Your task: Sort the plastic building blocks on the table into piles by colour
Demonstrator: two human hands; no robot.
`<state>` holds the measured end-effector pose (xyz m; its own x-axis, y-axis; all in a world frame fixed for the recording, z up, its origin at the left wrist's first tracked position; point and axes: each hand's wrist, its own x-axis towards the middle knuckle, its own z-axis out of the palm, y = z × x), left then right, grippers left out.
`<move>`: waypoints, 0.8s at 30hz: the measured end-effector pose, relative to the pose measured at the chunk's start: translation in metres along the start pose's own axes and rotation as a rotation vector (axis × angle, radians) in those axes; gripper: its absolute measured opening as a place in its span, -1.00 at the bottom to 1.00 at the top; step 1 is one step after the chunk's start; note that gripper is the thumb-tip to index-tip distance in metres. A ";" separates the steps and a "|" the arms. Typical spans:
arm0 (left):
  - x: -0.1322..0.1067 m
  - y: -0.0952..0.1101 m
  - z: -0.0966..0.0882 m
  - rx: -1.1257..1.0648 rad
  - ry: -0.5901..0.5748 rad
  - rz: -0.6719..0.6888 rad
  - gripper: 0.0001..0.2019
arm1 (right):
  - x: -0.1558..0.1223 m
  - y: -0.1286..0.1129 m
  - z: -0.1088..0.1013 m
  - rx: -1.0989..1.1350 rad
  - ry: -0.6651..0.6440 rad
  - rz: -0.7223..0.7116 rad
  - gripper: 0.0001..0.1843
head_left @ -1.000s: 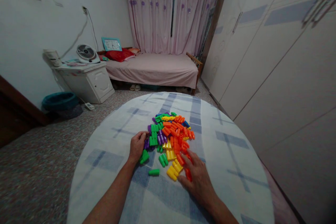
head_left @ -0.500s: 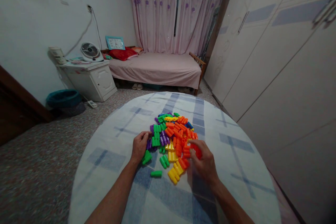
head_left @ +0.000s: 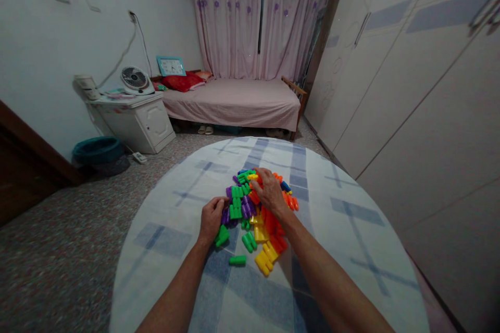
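Many plastic building blocks lie heaped on a round table (head_left: 164,270) with a checked cloth. At the heap's left edge, my left hand (head_left: 212,218) has its fingers curled against purple blocks (head_left: 226,215); whether it holds one is hidden. A green block (head_left: 222,236) lies just below it. My right hand (head_left: 269,191) reaches over the top of the heap, thumb and fingers around a yellow block (head_left: 253,177). Orange blocks (head_left: 272,223) lie partly covered by its wrist. Green blocks (head_left: 236,203) stand joined between the hands. Yellow blocks (head_left: 265,259) and a single green block (head_left: 237,260) lie nearer me.
Beyond the table is a bed (head_left: 234,99) with a pink cover. A white cabinet (head_left: 144,122) carrying a fan (head_left: 135,79) and a teal bin (head_left: 97,151) are on the left. A tall wardrobe (head_left: 410,88) lines the right side.
My right hand has moved from the orange blocks at the heap's right side up and left to the yellow block near its top. My left hand stays at the left edge.
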<state>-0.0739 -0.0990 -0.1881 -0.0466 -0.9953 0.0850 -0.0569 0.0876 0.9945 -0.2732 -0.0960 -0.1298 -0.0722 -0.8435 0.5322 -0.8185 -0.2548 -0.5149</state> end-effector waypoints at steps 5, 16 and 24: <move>-0.003 0.005 0.000 -0.035 -0.002 -0.006 -0.59 | -0.036 0.014 -0.019 0.131 0.243 0.107 -0.52; -0.045 0.019 0.014 0.067 0.024 0.040 -0.61 | -0.125 0.063 -0.042 0.089 0.340 0.499 -0.51; -0.108 0.003 -0.006 0.816 -0.177 0.489 -0.22 | -0.120 0.057 -0.042 0.085 0.263 0.481 -0.53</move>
<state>-0.0632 0.0090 -0.1938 -0.3946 -0.8266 0.4012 -0.6631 0.5585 0.4983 -0.3353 0.0099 -0.1950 -0.5751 -0.7305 0.3683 -0.6104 0.0833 -0.7877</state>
